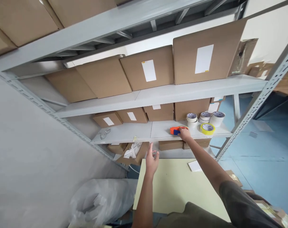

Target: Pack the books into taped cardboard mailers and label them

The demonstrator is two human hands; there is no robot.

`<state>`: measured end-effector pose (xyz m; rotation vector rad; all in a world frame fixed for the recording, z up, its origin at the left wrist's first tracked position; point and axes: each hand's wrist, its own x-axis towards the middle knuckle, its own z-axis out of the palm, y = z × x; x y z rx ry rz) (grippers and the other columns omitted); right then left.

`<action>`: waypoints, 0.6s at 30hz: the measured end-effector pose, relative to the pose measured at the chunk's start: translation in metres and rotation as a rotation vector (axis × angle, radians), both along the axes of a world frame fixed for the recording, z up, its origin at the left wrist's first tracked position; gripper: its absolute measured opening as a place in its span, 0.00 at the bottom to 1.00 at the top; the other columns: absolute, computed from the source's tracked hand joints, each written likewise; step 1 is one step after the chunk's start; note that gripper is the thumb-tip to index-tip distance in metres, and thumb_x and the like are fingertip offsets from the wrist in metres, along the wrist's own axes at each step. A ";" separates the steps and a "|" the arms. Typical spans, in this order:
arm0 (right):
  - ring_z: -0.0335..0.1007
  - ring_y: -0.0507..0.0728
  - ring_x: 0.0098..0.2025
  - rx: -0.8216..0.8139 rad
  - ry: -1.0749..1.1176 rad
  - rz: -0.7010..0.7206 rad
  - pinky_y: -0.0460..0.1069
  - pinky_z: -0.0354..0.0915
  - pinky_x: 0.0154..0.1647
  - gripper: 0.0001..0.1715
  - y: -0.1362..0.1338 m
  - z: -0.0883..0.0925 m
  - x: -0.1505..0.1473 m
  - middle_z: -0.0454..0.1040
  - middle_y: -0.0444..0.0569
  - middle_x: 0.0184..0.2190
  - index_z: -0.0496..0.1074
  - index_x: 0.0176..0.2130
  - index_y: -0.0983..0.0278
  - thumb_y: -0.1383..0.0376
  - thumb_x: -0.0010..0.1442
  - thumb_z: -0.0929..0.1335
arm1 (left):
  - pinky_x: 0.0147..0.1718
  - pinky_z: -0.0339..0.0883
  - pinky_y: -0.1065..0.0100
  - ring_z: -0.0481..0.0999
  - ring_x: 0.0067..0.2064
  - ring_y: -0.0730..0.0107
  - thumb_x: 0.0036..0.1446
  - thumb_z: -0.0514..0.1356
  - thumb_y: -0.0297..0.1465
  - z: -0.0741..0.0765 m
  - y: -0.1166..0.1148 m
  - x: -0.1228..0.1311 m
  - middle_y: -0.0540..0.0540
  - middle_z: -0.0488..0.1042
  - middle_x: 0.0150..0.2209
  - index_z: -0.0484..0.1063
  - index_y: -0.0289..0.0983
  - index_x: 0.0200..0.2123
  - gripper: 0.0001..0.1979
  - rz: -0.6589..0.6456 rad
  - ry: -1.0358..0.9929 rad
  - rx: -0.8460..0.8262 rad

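Observation:
My right hand (184, 133) is closed around an orange and blue tape dispenser (174, 130) on the lower shelf (136, 134); the palm and fingers hide part of it. Just right of that hand lies a yellow tape roll (207, 128). Behind it stand stacked white tape rolls (192, 119) and a wider white roll (217, 118). My left hand (152, 158) is raised near the front edge of the same shelf, palm turned inward. Its fingers are apart and nothing is in them.
Cardboard boxes (148, 68) line the shelves. Clear glasses (105, 133) lie at the lower shelf's left end. Below me is a pale yellow table (172, 186) with a white card (195, 166). A bubble wrap roll (103, 199) stands left. A metal upright (248, 117) bounds the right side.

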<state>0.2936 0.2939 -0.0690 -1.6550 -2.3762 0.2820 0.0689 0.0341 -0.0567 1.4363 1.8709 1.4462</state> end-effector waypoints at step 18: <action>0.66 0.68 0.70 -0.053 0.813 0.515 0.66 0.63 0.71 0.32 -0.121 -0.043 -0.090 0.72 0.58 0.67 0.71 0.67 0.59 0.51 0.70 0.64 | 0.55 0.77 0.52 0.81 0.58 0.52 0.63 0.63 0.38 -0.064 -0.126 -0.037 0.38 0.78 0.61 0.77 0.43 0.61 0.23 0.359 -0.015 -0.162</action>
